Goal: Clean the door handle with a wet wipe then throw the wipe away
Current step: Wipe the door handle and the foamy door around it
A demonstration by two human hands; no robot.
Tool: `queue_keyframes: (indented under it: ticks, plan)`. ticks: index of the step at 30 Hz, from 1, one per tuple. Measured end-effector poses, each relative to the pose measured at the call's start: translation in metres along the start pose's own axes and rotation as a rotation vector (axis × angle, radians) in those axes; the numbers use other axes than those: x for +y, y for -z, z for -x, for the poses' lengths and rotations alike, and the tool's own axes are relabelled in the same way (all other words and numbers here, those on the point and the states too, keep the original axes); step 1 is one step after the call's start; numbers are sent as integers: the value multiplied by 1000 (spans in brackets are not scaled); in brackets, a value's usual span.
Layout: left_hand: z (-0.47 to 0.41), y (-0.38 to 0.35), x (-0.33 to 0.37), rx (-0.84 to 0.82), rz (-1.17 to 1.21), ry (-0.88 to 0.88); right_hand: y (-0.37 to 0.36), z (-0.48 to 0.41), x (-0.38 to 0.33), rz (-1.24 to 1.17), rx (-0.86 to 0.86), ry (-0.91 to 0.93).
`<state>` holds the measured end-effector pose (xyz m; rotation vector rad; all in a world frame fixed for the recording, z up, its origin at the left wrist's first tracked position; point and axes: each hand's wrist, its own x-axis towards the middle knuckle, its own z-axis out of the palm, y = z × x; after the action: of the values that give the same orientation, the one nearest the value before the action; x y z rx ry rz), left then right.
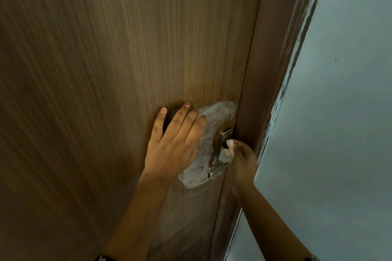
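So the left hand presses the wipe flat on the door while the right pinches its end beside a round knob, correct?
Not a round knob: the head view shows a silver lever handle. Otherwise yes, the left hand presses the wipe flat on the door and the right hand pinches its end.

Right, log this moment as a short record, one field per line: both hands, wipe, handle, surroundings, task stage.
left grip: flat hand, straight fingers pressing the wipe against the door
right grip: pinches a corner of the wipe beside the handle
wipe: spread on the door, with the lever showing in front of it
handle: metal lever, close to the door frame
surroundings: pale wall right of the frame
task stage: wipe at the handle, not yet thrown away
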<state>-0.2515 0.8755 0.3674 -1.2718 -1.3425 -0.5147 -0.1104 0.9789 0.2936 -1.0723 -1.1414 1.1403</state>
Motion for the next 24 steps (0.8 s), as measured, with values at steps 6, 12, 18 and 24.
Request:
queue_keyframes:
  ticks: [6,12,18,24]
  plan:
    - [0,0,0,5,-10,3,11,-3,17,51,125,-89]
    - [2,0,0,-4,-13,6,15,7,45,204,81,-236]
    - [2,0,0,-17,8,2,3,6,39,-62,67,-126]
    - [2,-2,1,-16,4,1,0,-4,54,44,-3,1]
